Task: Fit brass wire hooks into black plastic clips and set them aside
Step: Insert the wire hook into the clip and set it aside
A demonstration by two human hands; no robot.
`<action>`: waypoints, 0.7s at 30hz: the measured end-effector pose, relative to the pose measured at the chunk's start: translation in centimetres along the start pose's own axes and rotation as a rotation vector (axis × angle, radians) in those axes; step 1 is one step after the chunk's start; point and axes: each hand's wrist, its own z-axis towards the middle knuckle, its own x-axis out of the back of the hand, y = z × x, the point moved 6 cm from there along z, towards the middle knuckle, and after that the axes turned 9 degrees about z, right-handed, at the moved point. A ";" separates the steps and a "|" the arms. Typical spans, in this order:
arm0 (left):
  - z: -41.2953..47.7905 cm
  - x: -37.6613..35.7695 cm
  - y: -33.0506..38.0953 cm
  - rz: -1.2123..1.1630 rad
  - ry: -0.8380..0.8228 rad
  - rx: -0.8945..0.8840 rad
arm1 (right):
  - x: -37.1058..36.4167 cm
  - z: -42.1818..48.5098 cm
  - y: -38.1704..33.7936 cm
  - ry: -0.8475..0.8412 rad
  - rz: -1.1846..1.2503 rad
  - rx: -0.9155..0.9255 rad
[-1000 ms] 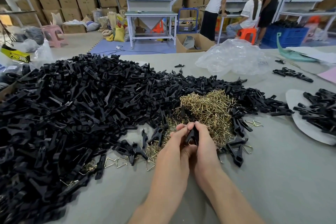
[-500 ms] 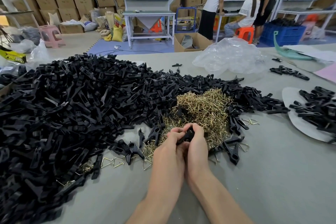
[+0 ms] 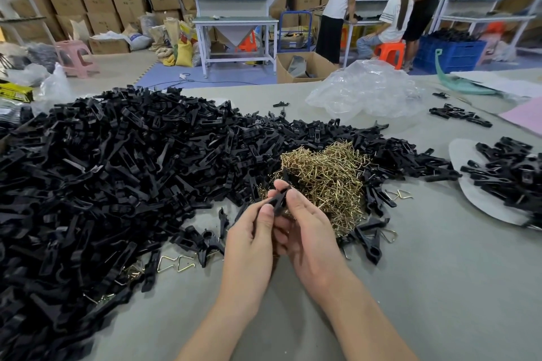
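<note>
A slim, matte black plastic clip [image 3: 279, 200] is held tilted above the middle of the bench [image 3: 425, 287], with the fingertips of the left hand [image 3: 250, 240] and the right hand [image 3: 308, 231] both pinching it. Just behind it lies a tangled heap of shiny brass wire hooks [image 3: 325, 179]. Around the hooks, a large pile of loose black clips [image 3: 117, 173] spreads to the bench's left edge.

Bright, even indoor light, soft shadows, wide-angle bending and blur at edges.

Matt black plastic clips [image 3: 117, 170], shiny brass wire hooks [image 3: 322, 176] (glossy clear bag [image 3: 366, 91])
</note>
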 end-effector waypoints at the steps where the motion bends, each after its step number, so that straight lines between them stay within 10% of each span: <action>1: -0.1 0.0 0.0 -0.007 -0.008 0.008 | 0.1 0.1 -0.1 0.005 0.013 0.014; 21: -0.6 0.4 1.2 0.418 0.052 -0.215 | 1.5 -1.1 -3.9 0.012 -0.641 0.377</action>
